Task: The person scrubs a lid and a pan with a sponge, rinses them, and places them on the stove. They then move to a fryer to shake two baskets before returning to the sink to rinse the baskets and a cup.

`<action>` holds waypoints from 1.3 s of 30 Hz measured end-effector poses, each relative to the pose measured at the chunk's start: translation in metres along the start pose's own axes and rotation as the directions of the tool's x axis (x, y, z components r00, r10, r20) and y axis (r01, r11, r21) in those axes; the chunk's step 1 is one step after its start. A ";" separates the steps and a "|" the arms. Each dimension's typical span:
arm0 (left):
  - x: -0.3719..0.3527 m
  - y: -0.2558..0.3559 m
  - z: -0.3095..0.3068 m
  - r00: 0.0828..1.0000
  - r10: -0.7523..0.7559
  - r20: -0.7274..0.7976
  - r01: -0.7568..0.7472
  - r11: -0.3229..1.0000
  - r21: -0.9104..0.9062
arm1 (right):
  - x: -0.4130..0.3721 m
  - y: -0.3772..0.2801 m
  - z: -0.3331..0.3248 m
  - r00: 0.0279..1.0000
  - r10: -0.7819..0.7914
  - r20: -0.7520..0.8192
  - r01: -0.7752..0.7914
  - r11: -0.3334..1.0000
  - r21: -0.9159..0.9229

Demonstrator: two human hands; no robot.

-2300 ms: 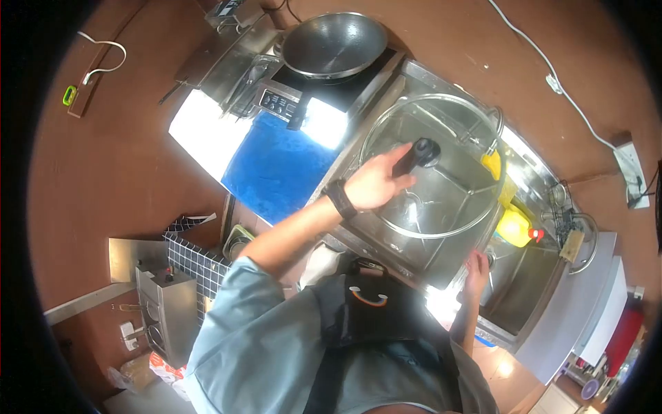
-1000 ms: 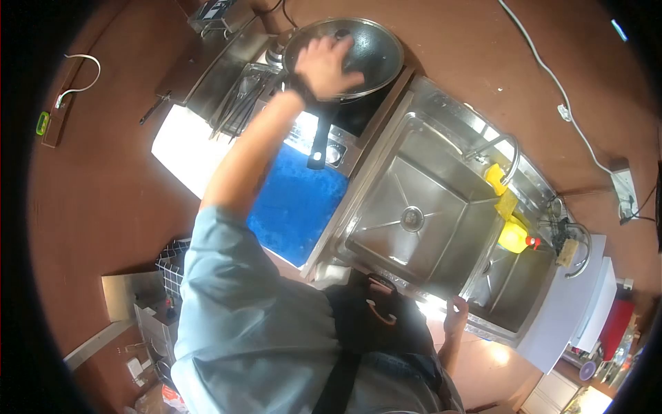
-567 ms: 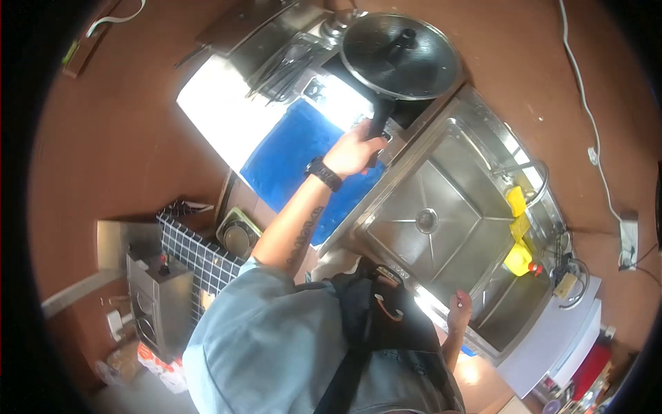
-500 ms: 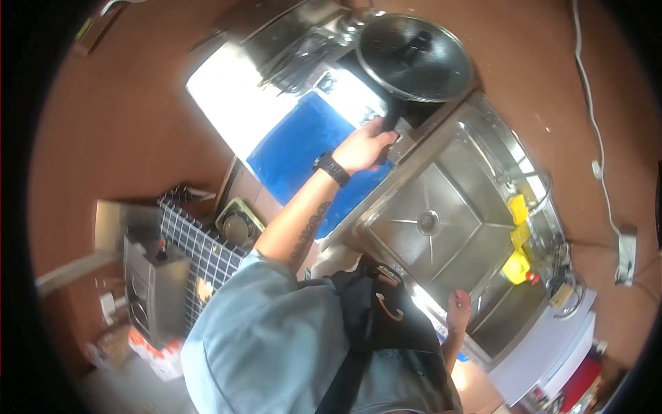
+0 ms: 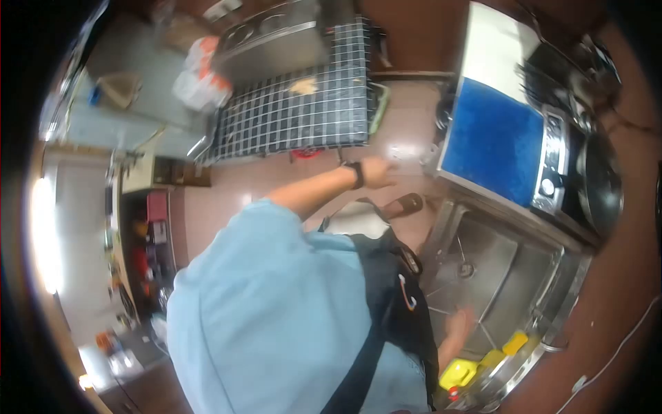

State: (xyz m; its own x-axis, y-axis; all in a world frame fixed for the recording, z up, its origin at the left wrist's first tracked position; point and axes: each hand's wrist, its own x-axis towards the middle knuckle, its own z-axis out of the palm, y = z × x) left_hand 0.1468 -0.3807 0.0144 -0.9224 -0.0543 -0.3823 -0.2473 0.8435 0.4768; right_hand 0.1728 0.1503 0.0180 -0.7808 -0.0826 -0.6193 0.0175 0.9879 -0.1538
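My left hand [image 5: 378, 173], with a dark watch at the wrist, is stretched out over the tiled floor. Its fingers look loosely extended and hold nothing, though motion softens them. Low over the near side of the steel sink [image 5: 500, 243], my right hand [image 5: 459, 327] is blurred; its fingers seem apart, with nothing visible in them. A yellow bottle [image 5: 458, 373] with a red cap lies close to it. The dark pan [image 5: 600, 183] sits on the cooker at the right, away from both hands.
A blue mat [image 5: 492, 138] covers part of the counter beside the cooker. Opposite stands a table with a checked cloth [image 5: 296, 124], bearing a steel appliance [image 5: 272, 48] and a white plastic bag [image 5: 200, 79]. Shelves [image 5: 155, 234] stand at the left.
My left hand has let go of the pan handle and swung left, away from the counter. The view has turned, bringing the checked table and shelves further in. My right hand stays by the sink.
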 end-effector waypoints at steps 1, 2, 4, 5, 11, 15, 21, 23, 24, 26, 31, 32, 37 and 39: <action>-0.043 -0.043 0.033 0.992 -0.122 0.014 0.121 0.991 0.056 | 0.006 -0.010 0.009 0.993 -0.110 -0.033 0.115 0.967 0.228; -0.092 -0.083 0.059 0.955 -0.278 0.100 0.276 0.961 0.035 | 0.007 -0.023 0.010 0.988 -0.150 -0.025 0.152 0.965 0.214; -0.203 -0.142 0.108 0.787 -0.578 0.217 0.589 0.808 0.019 | 0.006 -0.052 0.005 0.966 -0.239 -0.104 0.260 0.902 0.344; -0.261 -0.173 0.139 0.664 -0.708 0.239 0.721 0.691 0.045 | 0.007 -0.065 0.000 0.957 -0.269 -0.109 0.290 0.899 0.328; -0.490 -0.166 0.233 0.149 -0.869 0.472 0.928 -0.042 -0.370 | 0.014 -0.140 -0.039 0.838 -0.538 0.084 0.529 0.841 0.112; -0.490 -0.120 0.239 0.265 -0.813 0.518 0.716 -0.194 -0.670 | -0.017 -0.206 -0.067 0.812 -0.584 0.014 0.581 0.804 -0.129; -0.469 -0.152 0.220 0.452 -0.854 0.258 0.515 0.014 -0.857 | -0.040 -0.305 -0.040 0.696 -0.712 0.097 0.707 0.654 -0.270; -0.485 -0.177 0.206 0.478 -0.861 0.174 0.464 0.079 -0.883 | -0.062 -0.345 -0.023 0.610 -0.788 0.084 0.780 0.579 -0.237; -0.494 -0.191 0.198 0.453 -0.879 0.150 0.448 0.079 -0.891 | -0.074 -0.366 -0.015 0.606 -0.787 0.111 0.789 0.578 -0.209; -0.514 -0.223 0.205 0.411 -0.904 0.120 0.401 0.061 -0.914 | -0.099 -0.406 0.000 0.595 -0.788 0.156 0.799 0.561 -0.217; -0.564 -0.299 0.213 0.447 -0.879 0.165 0.477 0.078 -0.875 | -0.114 -0.482 0.037 0.551 -0.810 0.199 0.829 0.505 -0.240; -0.571 -0.303 0.211 0.450 -0.879 0.161 0.491 0.092 -0.866 | -0.119 -0.501 0.037 0.581 -0.781 0.231 0.803 0.503 -0.319; -0.561 -0.351 0.182 0.459 -0.879 0.125 0.391 0.073 -0.918 | -0.092 -0.590 0.020 0.416 -0.895 0.161 0.899 0.378 -0.223; -0.543 -0.363 0.153 0.491 -0.865 0.104 0.283 0.046 -0.958 | -0.081 -0.643 0.002 0.490 -0.858 0.154 0.872 0.485 -0.070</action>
State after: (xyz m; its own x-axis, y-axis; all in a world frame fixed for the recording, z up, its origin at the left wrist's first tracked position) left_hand 0.7831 -0.5756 -0.0723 -0.2078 -0.7011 -0.6821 -0.5569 -0.4885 0.6718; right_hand 0.2256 -0.4788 0.1653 -0.3013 -0.9082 -0.2904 -0.7155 0.4167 -0.5608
